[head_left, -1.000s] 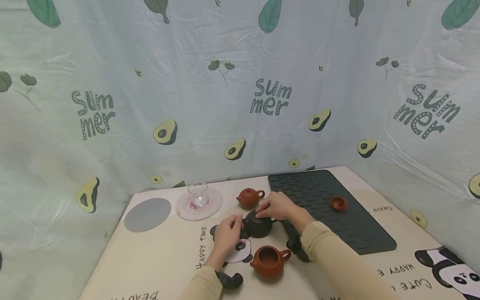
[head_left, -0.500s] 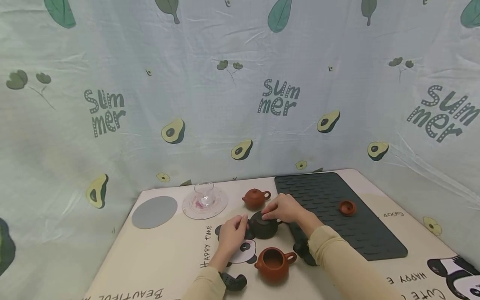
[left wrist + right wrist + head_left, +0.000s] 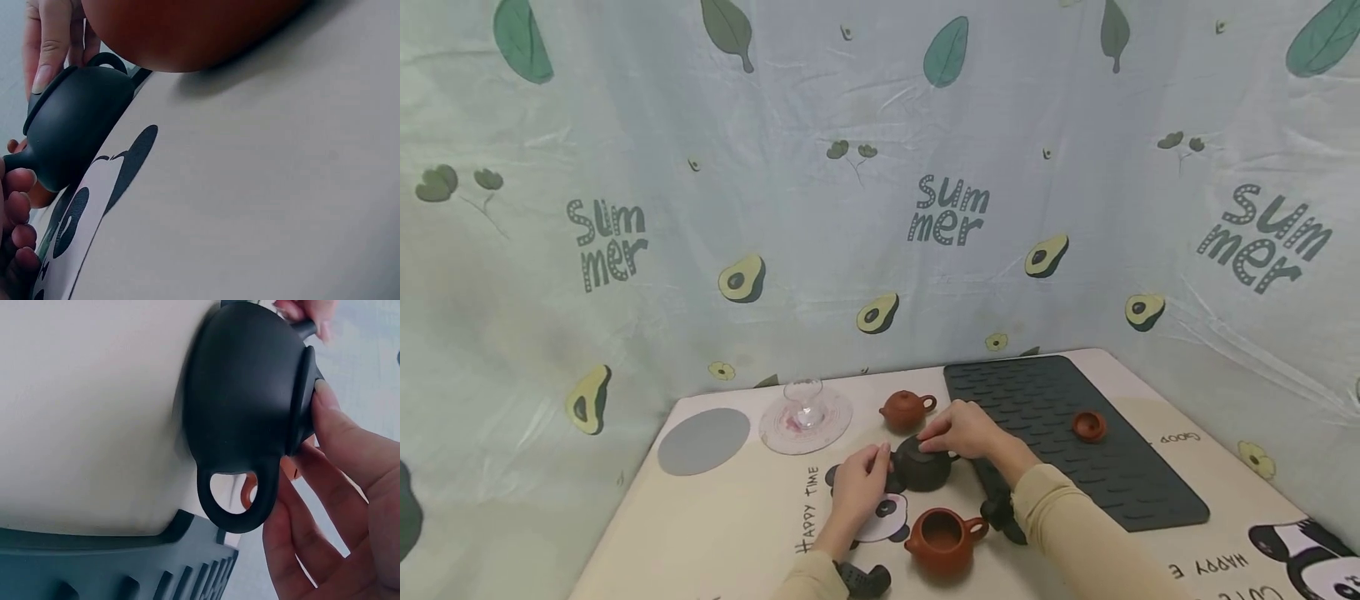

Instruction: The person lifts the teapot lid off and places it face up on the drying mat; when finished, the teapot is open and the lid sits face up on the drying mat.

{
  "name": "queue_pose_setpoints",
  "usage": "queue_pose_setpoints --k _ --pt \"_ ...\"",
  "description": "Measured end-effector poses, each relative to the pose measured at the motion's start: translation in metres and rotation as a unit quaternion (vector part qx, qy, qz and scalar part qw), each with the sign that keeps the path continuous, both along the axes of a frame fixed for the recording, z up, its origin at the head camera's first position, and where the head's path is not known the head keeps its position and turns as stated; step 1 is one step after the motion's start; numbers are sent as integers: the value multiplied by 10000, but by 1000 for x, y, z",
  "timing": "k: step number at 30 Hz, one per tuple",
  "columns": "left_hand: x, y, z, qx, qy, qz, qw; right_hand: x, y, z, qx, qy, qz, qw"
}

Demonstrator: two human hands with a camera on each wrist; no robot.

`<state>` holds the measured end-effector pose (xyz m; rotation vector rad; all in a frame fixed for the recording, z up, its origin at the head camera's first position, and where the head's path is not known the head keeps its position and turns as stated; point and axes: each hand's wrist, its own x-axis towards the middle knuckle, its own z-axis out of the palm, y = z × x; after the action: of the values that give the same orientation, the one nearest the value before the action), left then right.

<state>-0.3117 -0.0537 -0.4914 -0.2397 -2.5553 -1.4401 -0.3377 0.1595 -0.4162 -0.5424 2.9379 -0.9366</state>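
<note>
A black teapot (image 3: 923, 468) stands on the table between my two hands, its lid seated on top. With thumb and fingers, my left hand (image 3: 859, 487) pinches the spout (image 3: 17, 162), seen at the edge of the left wrist view. My right hand (image 3: 964, 429) holds the lid (image 3: 302, 403) from above, thumb on one side of the knob; the fingertips beyond it are partly hidden. The teapot's loop handle (image 3: 270, 494) points toward the right arm and is untouched. Nearer to me sits a reddish-brown teapot (image 3: 942, 542) without a lid.
Behind the black teapot is a lidded reddish-brown teapot (image 3: 906, 410). A dark ridged mat (image 3: 1120, 492) at right bears a small reddish-brown lid (image 3: 1089, 426). At back left, a clear glass cup (image 3: 805, 404) stands on a round patterned mat (image 3: 771, 435), beside a grey disc (image 3: 703, 442).
The head view has shifted slightly. Both hands keep their places on the black teapot's spout and lid, and the other tea things have not moved.
</note>
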Motion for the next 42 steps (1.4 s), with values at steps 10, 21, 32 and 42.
queue_pose_setpoints --k 10,21,32,42 --pt "6 2 -5 27 -21 171 9998 2 -2 -5 87 171 64 9998" --pt "5 3 -5 -16 -15 154 9999 4 -4 3 172 188 163 9995" --pt "3 3 -3 -75 -72 135 9999 3 -7 9 57 3 -204 9998" --pt "3 3 -1 -26 -30 123 9999 3 -12 18 -154 -35 -325 9993"
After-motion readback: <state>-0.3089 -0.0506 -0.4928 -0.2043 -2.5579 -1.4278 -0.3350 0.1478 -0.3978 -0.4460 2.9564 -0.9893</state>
